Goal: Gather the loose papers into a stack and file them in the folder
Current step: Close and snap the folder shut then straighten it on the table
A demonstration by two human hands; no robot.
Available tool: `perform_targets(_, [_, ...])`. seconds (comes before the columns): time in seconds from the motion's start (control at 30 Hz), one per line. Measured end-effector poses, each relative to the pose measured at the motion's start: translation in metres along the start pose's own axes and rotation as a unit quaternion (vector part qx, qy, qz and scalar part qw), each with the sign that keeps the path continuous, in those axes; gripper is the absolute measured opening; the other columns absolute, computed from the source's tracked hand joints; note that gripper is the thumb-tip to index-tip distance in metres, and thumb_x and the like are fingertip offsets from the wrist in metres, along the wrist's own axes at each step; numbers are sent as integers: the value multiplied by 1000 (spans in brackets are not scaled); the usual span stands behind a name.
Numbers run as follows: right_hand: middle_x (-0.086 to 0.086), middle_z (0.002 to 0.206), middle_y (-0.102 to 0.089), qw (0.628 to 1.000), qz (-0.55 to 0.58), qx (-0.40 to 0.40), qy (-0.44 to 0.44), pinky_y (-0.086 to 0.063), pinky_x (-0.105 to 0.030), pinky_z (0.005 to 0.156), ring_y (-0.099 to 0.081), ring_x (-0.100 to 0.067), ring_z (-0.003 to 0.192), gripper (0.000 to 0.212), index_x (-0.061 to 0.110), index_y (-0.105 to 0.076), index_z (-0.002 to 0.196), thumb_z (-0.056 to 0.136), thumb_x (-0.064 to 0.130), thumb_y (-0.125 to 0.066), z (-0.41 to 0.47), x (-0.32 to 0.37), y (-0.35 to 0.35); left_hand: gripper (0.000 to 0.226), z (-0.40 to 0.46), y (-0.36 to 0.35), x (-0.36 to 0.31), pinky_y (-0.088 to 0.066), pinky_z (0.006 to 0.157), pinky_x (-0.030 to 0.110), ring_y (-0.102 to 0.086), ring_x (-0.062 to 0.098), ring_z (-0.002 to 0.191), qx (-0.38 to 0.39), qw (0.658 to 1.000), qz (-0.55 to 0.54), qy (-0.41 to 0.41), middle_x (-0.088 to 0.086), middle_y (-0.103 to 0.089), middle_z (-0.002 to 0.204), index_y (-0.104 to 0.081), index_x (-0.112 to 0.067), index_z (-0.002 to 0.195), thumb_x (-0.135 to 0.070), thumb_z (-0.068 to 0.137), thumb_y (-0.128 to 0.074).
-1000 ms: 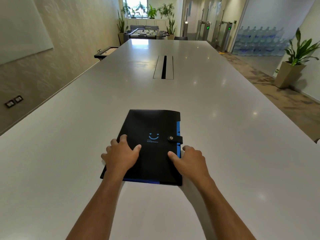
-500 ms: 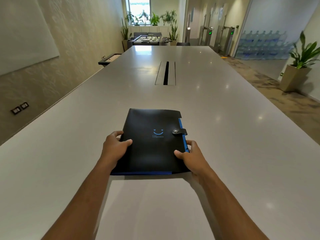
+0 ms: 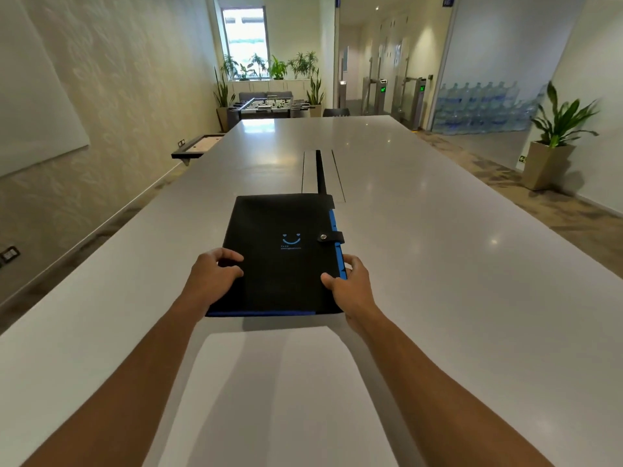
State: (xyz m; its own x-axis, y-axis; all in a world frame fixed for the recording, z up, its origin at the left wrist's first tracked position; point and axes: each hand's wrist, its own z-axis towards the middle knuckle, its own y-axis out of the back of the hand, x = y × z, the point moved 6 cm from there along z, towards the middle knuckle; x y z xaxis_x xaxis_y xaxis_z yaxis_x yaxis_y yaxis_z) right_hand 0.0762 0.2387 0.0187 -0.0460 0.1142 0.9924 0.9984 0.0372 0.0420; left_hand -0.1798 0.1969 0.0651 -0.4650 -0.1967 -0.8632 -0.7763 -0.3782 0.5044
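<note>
At the centre of the frame, two bare hands grip a closed black folder (image 3: 279,254) over a long white table (image 3: 438,264).

Along the folder's left edge the left hand (image 3: 210,276) is clamped on, thumb on the cover and fingers curled over the side. On the opposite edge the right hand (image 3: 350,286) grasps the blue-tabbed side, thumb pressed on the cover near the lower right corner. A snap strap (image 3: 330,236) crosses the right edge and looks fastened, beside a small blue smile mark (image 3: 291,239). Whether the folder rests on the table or is lifted slightly cannot be told. Below it, in the lower middle between the forearms, lies white paper (image 3: 269,399), flat on the table. A dark cable slot (image 3: 319,171) runs up the table just beyond the folder's top edge.
</note>
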Motion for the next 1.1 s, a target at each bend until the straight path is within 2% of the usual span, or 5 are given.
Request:
perform_targets(0.13, [-6,123,-59,998,-61,-20,18,-57,-37,86,-62,-21,108,53,19,-43,133,85,17,-67,44,-6,-35,17,56,2,19,-49,76,31,-59,26,98,-1,1000,24,-3,7,-59,109,-64,-15,99,-4,87,-64])
perform_targets(0.37, [-8,120,-59,974,-201,-59,91,-49,-23,87,-59,-20,113,42,9,-53,128,88,16,-64,101,-8,-77,20,129,-7,58,-50,86,39,-59,27,99,17,997,77,-8,9,-61,112,-60,-16,102,-3,87,-63])
perform_targets(0.67, [-2,131,-55,849,-489,-48,193,-29,-37,100,-44,-19,124,36,20,-61,119,97,39,-41,130,-11,-101,24,180,-15,71,-43,89,34,-58,30,107,-27,980,171,-100,11,-64,116,-69,-13,109,-3,91,-57])
perform_targets(1.0, [-6,159,-26,822,-527,54,209,-6,-48,120,-14,-21,149,77,18,-28,151,92,68,-22,132,-23,-118,23,145,-7,61,-50,74,42,-66,34,78,-202,910,328,-156,14,-73,88,-74,-8,87,-26,90,-61])
perform_targets(1.1, [-7,159,-26,814,-542,43,207,-7,-48,120,-15,-22,149,79,16,-27,151,92,68,-21,131,-22,-120,42,139,-31,69,-46,89,46,-62,31,105,-150,911,366,-116,11,-69,113,-69,-14,110,-48,91,-54])
